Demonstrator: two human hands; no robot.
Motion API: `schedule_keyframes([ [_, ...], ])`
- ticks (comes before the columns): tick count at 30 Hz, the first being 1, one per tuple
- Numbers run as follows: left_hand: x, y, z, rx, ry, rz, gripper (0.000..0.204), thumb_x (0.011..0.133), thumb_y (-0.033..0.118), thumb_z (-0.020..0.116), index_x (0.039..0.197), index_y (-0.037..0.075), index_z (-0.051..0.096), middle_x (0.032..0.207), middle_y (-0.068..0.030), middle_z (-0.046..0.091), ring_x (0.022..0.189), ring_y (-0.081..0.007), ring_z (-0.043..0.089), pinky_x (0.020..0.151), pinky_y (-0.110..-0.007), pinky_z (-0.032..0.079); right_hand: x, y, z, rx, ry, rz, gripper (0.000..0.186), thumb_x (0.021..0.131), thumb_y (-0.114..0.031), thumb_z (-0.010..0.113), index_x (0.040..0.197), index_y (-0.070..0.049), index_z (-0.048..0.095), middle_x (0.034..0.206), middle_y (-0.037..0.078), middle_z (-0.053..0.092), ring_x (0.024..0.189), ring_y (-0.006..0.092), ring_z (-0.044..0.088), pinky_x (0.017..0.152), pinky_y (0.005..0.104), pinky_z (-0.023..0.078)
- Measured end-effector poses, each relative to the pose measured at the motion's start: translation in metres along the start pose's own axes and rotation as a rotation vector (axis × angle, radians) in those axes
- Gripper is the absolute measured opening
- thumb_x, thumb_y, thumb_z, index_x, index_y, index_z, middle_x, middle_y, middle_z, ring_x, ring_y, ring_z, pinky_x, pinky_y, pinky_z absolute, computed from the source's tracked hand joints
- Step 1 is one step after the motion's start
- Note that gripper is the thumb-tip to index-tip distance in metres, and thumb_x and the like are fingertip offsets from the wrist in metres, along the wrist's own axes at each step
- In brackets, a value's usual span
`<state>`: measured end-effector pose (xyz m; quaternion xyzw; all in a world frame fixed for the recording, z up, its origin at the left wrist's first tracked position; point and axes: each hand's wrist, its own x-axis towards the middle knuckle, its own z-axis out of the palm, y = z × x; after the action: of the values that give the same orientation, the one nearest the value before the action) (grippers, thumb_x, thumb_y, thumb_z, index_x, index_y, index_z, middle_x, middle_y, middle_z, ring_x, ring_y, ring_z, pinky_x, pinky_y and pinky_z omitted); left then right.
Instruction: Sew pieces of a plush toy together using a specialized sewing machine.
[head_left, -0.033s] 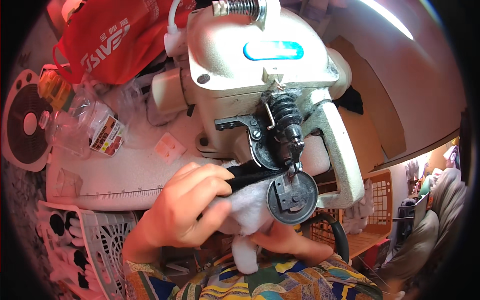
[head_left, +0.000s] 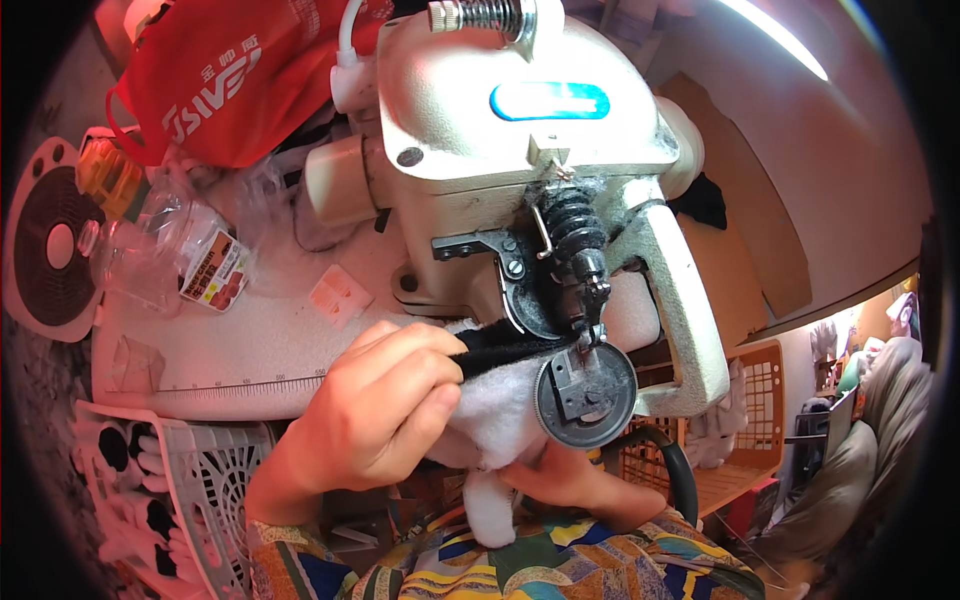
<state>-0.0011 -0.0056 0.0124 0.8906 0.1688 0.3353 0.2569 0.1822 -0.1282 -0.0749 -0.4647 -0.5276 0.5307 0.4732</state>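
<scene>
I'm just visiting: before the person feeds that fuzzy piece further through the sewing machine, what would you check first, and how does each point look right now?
1. Left hand grips the black and white plush fabric: ok.
2. Fabric edge reaches the round metal disc under the needle area: ok.
3. Left fingertips stand off from the disc: ok, though close.
4. Right hand supports the fabric from below: cannot tell, mostly hidden.
5. Needle position: cannot tell.
6. White basket at the left stays apart from the fabric: ok.

Right of the fingers (head_left: 425,365), the sewing machine head (head_left: 520,150) and round metal disc (head_left: 585,395) block passage. Left of them, bare bench (head_left: 230,345) lies open up to the plastic bottle (head_left: 170,250).
</scene>
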Motion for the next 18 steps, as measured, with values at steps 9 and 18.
schedule_keyframes([
  [9,-0.006,0.001,0.007,0.095,0.135,0.053,0.015,0.077,-0.002,0.069,0.084,0.0,0.056,0.086,-0.014,0.061,0.072,-0.0284,0.058,0.065,-0.036,0.044,-0.001,0.018,-0.005,-0.242,-0.078,-0.088,0.058,0.079,-0.003,0.073,0.131,0.001,0.046,0.124,0.012,0.056,0.116,0.0205,0.055,0.097,0.035,0.046],
  [18,-0.005,-0.012,0.017,0.229,0.295,0.247,0.032,0.075,-0.003,0.071,0.093,0.001,0.045,0.081,-0.0133,0.061,0.059,-0.0228,0.056,0.057,-0.033,0.041,-0.007,0.012,0.003,-0.059,-0.014,0.095,0.055,0.08,-0.007,0.075,0.128,0.0,0.05,0.121,0.011,0.059,0.111,0.0189,0.058,0.094,0.0345,0.048],
])
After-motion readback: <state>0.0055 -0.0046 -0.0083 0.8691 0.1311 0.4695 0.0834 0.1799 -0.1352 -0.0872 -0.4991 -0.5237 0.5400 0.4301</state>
